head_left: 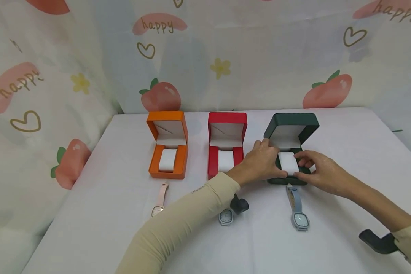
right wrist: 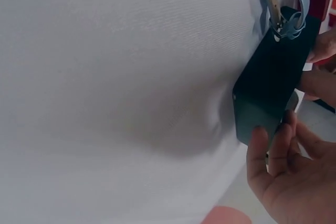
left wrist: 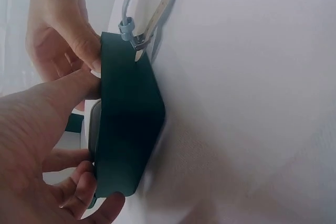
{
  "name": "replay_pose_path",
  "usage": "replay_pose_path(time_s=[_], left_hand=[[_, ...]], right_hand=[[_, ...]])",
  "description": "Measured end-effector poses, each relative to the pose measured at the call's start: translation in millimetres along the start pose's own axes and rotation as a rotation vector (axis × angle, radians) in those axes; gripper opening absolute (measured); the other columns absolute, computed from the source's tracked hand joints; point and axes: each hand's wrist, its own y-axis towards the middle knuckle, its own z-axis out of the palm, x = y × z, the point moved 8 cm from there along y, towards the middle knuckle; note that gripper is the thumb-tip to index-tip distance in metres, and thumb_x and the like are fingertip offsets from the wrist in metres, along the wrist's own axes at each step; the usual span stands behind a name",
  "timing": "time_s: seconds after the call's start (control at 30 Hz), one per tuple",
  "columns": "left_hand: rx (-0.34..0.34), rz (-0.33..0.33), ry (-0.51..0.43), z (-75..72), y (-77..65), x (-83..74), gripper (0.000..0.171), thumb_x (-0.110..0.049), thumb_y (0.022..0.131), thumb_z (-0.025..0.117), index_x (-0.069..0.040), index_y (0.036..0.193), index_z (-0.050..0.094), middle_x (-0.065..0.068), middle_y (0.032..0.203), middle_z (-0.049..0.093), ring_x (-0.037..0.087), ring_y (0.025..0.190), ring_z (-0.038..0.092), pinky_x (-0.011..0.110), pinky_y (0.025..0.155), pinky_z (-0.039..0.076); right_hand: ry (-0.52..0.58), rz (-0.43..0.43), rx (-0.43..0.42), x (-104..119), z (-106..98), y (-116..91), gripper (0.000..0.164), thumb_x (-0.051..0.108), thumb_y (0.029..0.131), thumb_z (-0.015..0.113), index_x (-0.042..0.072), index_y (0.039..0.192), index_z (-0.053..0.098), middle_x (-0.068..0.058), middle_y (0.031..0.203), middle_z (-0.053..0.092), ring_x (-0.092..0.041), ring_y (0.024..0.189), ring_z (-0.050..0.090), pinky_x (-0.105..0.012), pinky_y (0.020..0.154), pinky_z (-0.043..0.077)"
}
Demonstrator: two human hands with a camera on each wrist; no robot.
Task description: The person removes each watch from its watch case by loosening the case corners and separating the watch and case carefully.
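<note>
A dark green watch box (head_left: 287, 181) stands open on the right, with a white watch cushion (head_left: 288, 163) in its base. My left hand (head_left: 262, 160) grips the cushion's left side, thumb at the front edge; some fingers touch the box wall in the left wrist view. From the right, my right hand (head_left: 323, 171) pinches the cushion between thumb and fingers, with other fingertips against the box in the right wrist view. A light blue watch (head_left: 300, 219) lies in front of this box. The cushion is mostly hidden behind the box wall in both wrist views.
A red watch box (head_left: 213, 161) and an orange one (head_left: 154, 167) stand open to the left, each holding a white cushion. Before them lie a grey-faced watch (head_left: 226, 217) and a pink-strapped watch (head_left: 162, 194), partly covered by my left sleeve (head_left: 178, 224). A patterned curtain hangs behind.
</note>
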Motion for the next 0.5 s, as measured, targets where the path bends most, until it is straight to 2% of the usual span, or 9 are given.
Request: replay_pose_path(time_s=[0.17,0.33,0.5], left_hand=[[0.003,-0.022,0.004,-0.4,-0.5,0.2,0.065,-0.057,0.085,0.076,-0.019,0.136,0.065,0.003,0.143,0.047,0.014,0.122,0.044,0.021,0.085,0.053],[0.022,-0.009,0.010,-3.9,-1.3,-0.1,0.061,-0.056,0.085,0.077,-0.017,0.131,0.068,0.003,0.137,0.051,0.013,0.116,0.047,0.021,0.084,0.053],[0.008,0.031,-0.039,-19.7,-11.2,4.6,0.053,-0.045,0.088,0.078,-0.014,0.130,0.068,0.000,0.120,0.059,0.009,0.102,0.053,0.017,0.079,0.052]], right_hand=[[0.013,0.021,0.023,-1.3,0.6,2.8,0.054,0.004,0.083,0.082,-0.013,0.126,0.053,-0.012,0.099,0.060,-0.029,0.090,0.057,-0.020,0.066,0.050],[0.014,0.034,0.027,-2.0,1.2,3.5,0.055,0.005,0.084,0.082,-0.013,0.126,0.052,-0.012,0.099,0.060,-0.030,0.091,0.057,-0.021,0.066,0.051],[-0.005,0.006,-0.050,4.0,-2.4,-2.5,0.052,0.007,0.084,0.082,-0.012,0.124,0.055,-0.015,0.104,0.062,-0.029,0.093,0.058,-0.022,0.072,0.051]])
